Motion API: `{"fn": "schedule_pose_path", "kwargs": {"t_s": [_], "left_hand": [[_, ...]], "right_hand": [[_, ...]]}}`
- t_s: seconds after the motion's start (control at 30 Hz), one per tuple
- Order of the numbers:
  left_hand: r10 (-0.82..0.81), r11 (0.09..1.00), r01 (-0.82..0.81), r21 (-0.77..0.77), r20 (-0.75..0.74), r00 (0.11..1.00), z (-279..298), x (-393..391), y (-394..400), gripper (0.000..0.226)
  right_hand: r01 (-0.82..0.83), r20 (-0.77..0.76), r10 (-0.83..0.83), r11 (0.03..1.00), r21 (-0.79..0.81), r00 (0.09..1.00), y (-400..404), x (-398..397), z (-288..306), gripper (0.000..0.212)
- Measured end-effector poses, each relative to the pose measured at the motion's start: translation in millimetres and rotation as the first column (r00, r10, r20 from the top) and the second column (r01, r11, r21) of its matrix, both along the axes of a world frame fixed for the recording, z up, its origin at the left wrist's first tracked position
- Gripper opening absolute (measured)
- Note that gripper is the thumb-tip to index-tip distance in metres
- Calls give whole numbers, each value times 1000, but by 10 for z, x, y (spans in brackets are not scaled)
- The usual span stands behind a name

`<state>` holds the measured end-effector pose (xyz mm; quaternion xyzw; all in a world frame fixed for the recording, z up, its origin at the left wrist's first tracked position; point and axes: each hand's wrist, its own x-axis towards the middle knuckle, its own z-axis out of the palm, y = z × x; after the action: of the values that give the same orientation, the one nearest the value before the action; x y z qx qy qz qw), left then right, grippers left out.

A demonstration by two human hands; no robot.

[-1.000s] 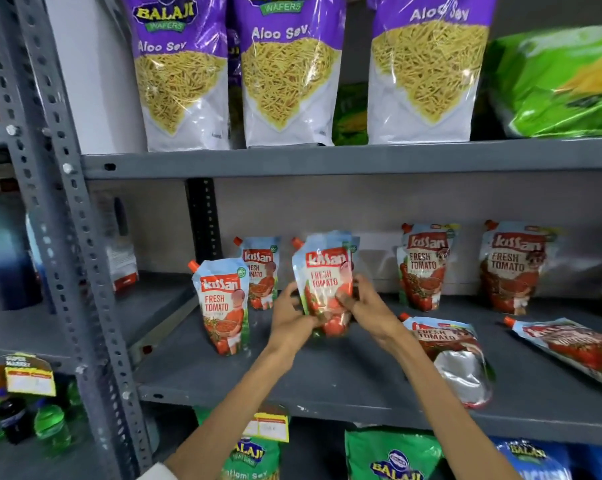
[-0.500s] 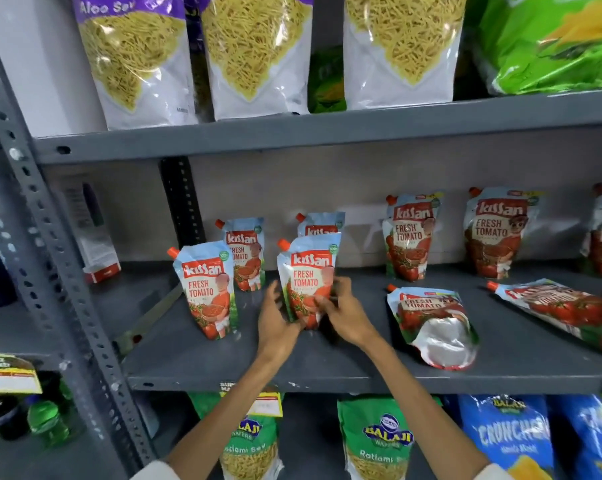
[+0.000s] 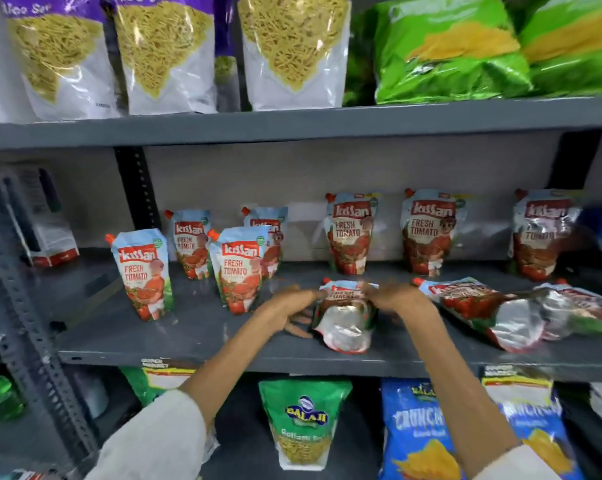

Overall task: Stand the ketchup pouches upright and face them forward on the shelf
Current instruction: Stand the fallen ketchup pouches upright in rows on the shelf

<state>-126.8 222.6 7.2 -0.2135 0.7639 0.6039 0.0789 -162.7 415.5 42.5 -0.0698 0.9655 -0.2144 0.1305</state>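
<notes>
Our fingers [image 3: 374, 292] curl, blurred, around the top of a fallen pouch [image 3: 344, 317] mid-shelf [image 3: 188, 341]; whether they grip it we cannot tell. Left hand [image 3: 292, 306] and right hand [image 3: 396, 299] have left the upright pouch [image 3: 240, 268] they flanked half a second ago; it now stands alone, label forward.

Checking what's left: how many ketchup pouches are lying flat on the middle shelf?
3: one between the left hand and right hand, centre front; two overlapping at right. More may lie beyond the frame's right edge.
</notes>
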Motion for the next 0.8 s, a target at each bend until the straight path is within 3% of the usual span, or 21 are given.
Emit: {"fn": "schedule_pose_path", "kwargs": {"t_s": [0.07,0.17,0.3,0.37,0.47,0.57,0.7,0.8], "left_hand": [[-37,999,34,37,67,997,36,-48,61,44],[-88,995,83,46,111,990,119,-49,176,41],[-126,965,110,238,54,991,90,24,324,17],[-108,955,115,273,-38,993,86,57,409,19],[-31,985,60,162,-174,984,79,134,515,27],[35,999,-21,42,-362,932,42,169,554,47],[58,990,-127,-67,-622,781,142,109,545,65],[21,962,-207,-178,-707,706,135,-41,460,74]], "right_hand": [[-23,78,26,999,-38,997,6,-46,-120,61],[101,199,-40,946,-308,979,74,-117,-259,66],[-43,96,93,902,-430,991,122,-134,-297,42],[-80,40,115,863,-499,993,139,-104,-272,35],[-126,4,164,772,-622,986,192,-49,-205,8],[-137,-67,131,650,-747,989,216,-43,-167,23],[-303,-321,52,497,-813,946,117,-141,-193,44],[-360,-388,34,456,-814,921,17,-175,-197,50]]}}
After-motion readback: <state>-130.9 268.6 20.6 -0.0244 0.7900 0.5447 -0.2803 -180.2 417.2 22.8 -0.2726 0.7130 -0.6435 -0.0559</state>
